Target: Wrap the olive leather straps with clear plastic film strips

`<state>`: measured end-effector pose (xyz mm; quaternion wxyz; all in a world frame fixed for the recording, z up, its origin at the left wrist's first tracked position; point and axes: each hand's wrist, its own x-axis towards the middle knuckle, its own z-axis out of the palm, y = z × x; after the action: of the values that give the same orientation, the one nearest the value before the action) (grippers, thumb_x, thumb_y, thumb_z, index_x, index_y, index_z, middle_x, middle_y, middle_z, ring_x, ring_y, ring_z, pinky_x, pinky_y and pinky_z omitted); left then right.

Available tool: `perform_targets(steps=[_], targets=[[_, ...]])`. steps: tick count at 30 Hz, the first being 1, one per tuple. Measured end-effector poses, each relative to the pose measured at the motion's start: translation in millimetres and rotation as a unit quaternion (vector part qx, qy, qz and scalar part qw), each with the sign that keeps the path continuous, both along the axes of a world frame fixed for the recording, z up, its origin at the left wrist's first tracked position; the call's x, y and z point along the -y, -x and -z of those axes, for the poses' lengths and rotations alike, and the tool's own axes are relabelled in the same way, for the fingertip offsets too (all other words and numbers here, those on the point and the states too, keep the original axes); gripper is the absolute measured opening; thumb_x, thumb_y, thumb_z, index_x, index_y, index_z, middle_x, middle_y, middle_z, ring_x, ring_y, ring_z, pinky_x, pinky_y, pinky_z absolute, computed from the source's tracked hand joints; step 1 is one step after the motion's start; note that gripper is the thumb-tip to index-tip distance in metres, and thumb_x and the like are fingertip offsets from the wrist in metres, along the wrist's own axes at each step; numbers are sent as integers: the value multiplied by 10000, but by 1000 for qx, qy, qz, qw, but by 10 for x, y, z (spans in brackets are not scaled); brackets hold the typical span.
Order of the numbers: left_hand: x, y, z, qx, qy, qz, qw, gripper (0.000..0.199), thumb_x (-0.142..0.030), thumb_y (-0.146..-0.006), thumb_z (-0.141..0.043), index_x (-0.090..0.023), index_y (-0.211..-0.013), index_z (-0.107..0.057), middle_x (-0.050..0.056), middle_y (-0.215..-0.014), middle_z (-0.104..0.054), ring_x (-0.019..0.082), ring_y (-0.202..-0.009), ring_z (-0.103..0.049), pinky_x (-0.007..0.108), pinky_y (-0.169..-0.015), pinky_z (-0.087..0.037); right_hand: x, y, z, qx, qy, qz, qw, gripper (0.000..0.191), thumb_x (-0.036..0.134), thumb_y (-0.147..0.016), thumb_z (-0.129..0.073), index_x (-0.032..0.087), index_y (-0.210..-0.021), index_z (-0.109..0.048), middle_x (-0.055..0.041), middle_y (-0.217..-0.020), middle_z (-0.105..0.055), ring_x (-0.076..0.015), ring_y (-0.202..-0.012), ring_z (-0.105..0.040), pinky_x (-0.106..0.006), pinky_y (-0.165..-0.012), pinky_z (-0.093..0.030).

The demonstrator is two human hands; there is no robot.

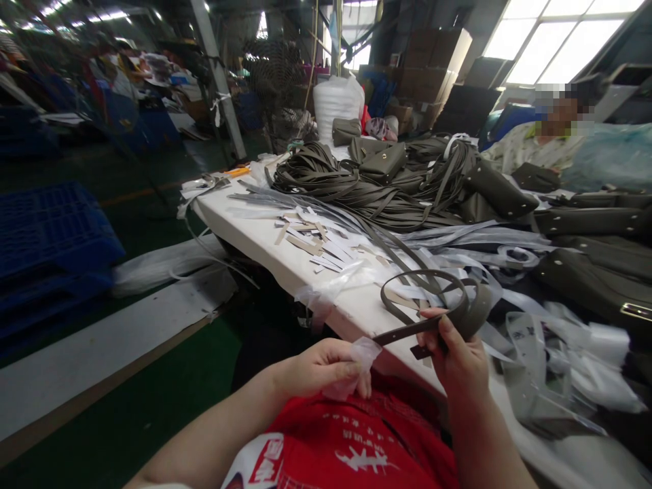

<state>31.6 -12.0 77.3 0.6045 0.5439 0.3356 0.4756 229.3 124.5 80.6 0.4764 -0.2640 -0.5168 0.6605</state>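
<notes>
My left hand pinches a thin whitish plastic wrap around one end of a dark olive strap, just above the red apron. My right hand grips the coiled olive strap farther along, between thumb and fingers. One punched end of the strap pokes out below the right fingers, and a loop of it stands up over the table edge. Behind the loop, paper and tan card strips lie scattered on the white table.
A big pile of olive straps covers the table's far part. Olive bags and clear plastic lie at the right. Another person sits at back right. Blue pallets stand left on the floor.
</notes>
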Motion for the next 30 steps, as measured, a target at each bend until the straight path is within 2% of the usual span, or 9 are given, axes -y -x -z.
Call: perform_targets(steps=[4,9,11,17,21,26,30], targets=[[1,-4,45,-23,-2,-8,1000,522,-552,-940,-484,-95,-811,-701,144,-828,-691,199,-803,-638,313,-792,-504,10,-40,6,-6,11,6,1000,221,399,-845,-682,202,-909,-759,24,-476,-467,-108,-471,-435,-265,-475,-361],[7,-41,112,-86,17,-26,996,556,-576,-945,-447,-87,-855,-696,101,-765,-645,134,-660,-575,233,-637,-469,43,-72,-35,-13,19,35,999,229,421,-845,-683,224,-937,-755,22,-488,-480,-125,-498,-471,-267,-488,-374],[3,-53,108,-99,10,-27,995,558,-569,-956,-427,-87,-870,-694,95,-766,-636,124,-642,-557,222,-620,-459,59,-63,-49,-6,13,35,999,244,440,-834,-691,222,-921,-756,24,-484,-472,-123,-489,-460,-266,-479,-369],[-13,-78,-23,-122,-38,-19,992,556,-537,-978,-388,-93,-858,-701,126,-813,-669,150,-695,-590,239,-665,-484,46,-32,-26,19,3,29,999,286,471,-814,-702,202,-893,-757,21,-470,-463,-117,-477,-446,-250,-442,-336],[-13,-80,-105,-127,-61,-10,990,551,-507,-991,-375,-92,-834,-703,151,-854,-699,177,-774,-620,271,-758,-499,23,-46,-15,14,16,27,999,278,467,-809,-709,208,-894,-764,16,-472,-479,-117,-486,-465,-242,-452,-347],[-14,-62,-116,-119,-66,-5,991,544,-511,-987,-382,-97,-857,-711,159,-862,-707,201,-805,-638,307,-797,-507,17,-69,10,8,38,29,999,268,456,-815,-709,210,-908,-763,22,-475,-475,-107,-495,-472,-231,-468,-356],[-17,-67,-93,-122,-76,-8,990,537,-502,-992,-376,-111,-816,-699,150,-845,-704,194,-789,-636,314,-823,-501,5,-83,35,1,34,2,999,245,430,-837,-692,203,-898,-757,27,-471,-470,-87,-470,-439,-228,-476,-366]])
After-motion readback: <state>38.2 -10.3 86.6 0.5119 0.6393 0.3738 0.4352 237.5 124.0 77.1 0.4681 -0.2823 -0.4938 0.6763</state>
